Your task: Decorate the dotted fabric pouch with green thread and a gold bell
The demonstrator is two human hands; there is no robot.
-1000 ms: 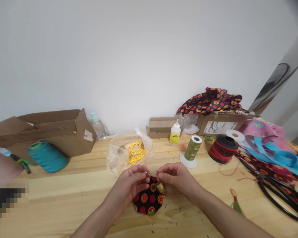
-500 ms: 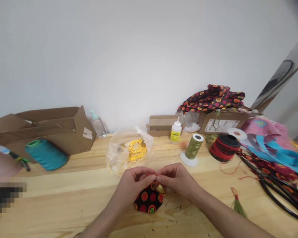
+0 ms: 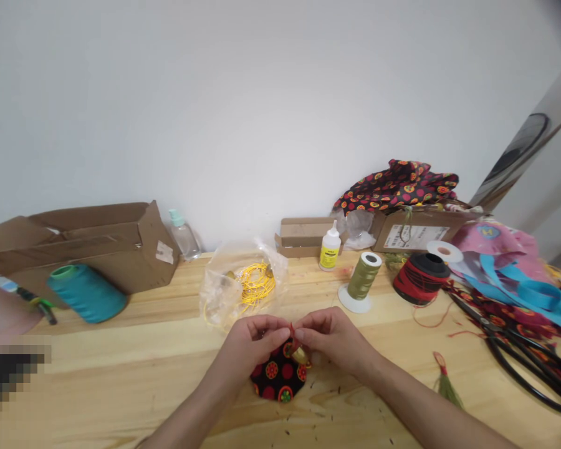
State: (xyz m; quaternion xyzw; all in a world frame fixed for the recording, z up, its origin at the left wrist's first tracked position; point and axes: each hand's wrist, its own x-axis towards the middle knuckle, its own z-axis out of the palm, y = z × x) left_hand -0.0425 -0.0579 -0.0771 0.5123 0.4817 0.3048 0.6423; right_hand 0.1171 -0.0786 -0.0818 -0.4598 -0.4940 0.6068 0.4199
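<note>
A small black fabric pouch (image 3: 277,377) with red, orange and green flower prints hangs just above or rests on the wooden table; I cannot tell which. My left hand (image 3: 258,340) pinches its top edge between thumb and fingers. Close beside it, my right hand (image 3: 326,333) is closed on a bit of red cord (image 3: 292,333) at the pouch's top. Below the right fingertips shows a shiny gold-coloured piece (image 3: 300,356), possibly a bell. Fingers partly cover the cord and the pouch's upper end.
Behind my hands lies a plastic bag with yellow cord (image 3: 257,284). A glue bottle (image 3: 330,248), a green thread spool (image 3: 364,276) and a red cord spool (image 3: 421,277) stand to the right. Black scissors (image 3: 518,355) and a green tassel (image 3: 446,383) lie nearer. A teal cone (image 3: 88,293) sits left.
My fingertips have parted slightly at the pouch's top, and more of the red cord shows between them. The pouch has barely shifted left.
</note>
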